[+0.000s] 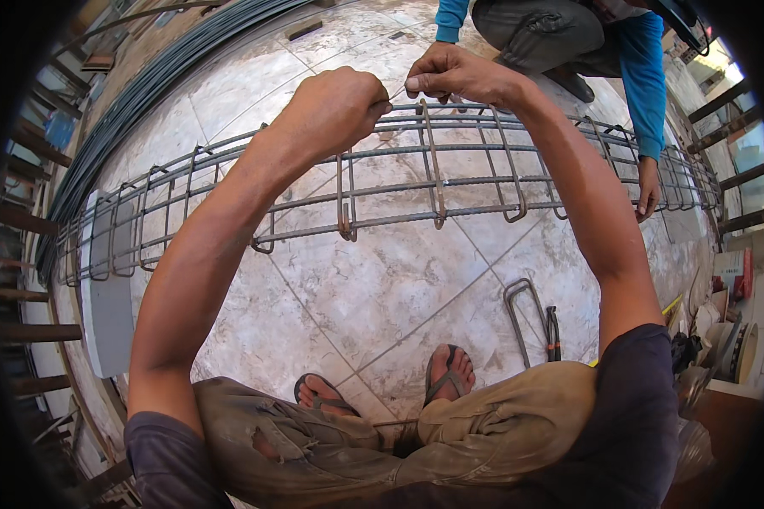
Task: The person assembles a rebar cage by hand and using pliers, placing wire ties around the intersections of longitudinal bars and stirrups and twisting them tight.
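Note:
A long cage of steel rebar [475,181] lies across the floor before me, its lengthwise bars ringed by bent square stirrups [434,161]. My left hand [339,106] is closed over the top bar, left of the middle stirrup, with fingertips curled together. My right hand [458,76] is pinched just above the same bar, close to that stirrup's top. Whatever is between the fingers of either hand is hidden or too small to make out. A small gap separates the two hands.
Across the cage, a person in blue sleeves [642,85] crouches, one hand [648,187] on its right part. By my feet lie a bent stirrup [518,318] and a hand tool with dark and orange handles [553,335]. Long rods [136,114] line the left; a spool [745,352] sits right.

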Demonstrator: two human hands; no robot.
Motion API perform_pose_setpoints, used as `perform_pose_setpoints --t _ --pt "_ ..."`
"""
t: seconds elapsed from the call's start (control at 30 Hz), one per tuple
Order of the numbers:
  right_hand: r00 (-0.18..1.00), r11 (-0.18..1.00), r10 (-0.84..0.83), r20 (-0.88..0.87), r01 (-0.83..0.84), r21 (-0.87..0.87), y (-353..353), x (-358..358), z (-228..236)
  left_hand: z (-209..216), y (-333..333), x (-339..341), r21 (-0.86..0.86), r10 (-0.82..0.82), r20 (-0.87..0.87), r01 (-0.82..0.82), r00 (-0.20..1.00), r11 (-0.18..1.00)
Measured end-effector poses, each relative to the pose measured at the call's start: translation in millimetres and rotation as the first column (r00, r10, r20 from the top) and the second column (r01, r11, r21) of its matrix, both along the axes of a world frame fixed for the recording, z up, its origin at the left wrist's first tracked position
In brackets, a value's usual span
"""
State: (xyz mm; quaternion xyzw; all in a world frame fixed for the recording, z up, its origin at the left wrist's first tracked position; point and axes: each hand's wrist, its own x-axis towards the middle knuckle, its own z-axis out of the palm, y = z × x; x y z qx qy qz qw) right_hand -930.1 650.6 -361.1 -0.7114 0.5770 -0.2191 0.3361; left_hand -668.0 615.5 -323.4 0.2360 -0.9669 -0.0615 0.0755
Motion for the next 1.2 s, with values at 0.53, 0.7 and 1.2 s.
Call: perform_pose_setpoints --t 0.53,0.7,1.2 --pt "0.970 0.977 -0.209 -0.123 0.202 -0.064 -54 -50 -135 -70 -44 -14 0.275 0.354 -0.004 -0.339 0.935 0.900" --pt "0.973 0.975 -0.213 -0.091 0.206 -0.077 -51 -49 -133 -82 -47 -25 0.289 0.345 -0.033 -0.321 0.938 0.902" --pt "0.954 0.952 -0.298 0.039 0.300 -0.062 -57 -53 -126 -76 -38 -54 0.168 0.312 0.194 -0.345 0.930 0.923"
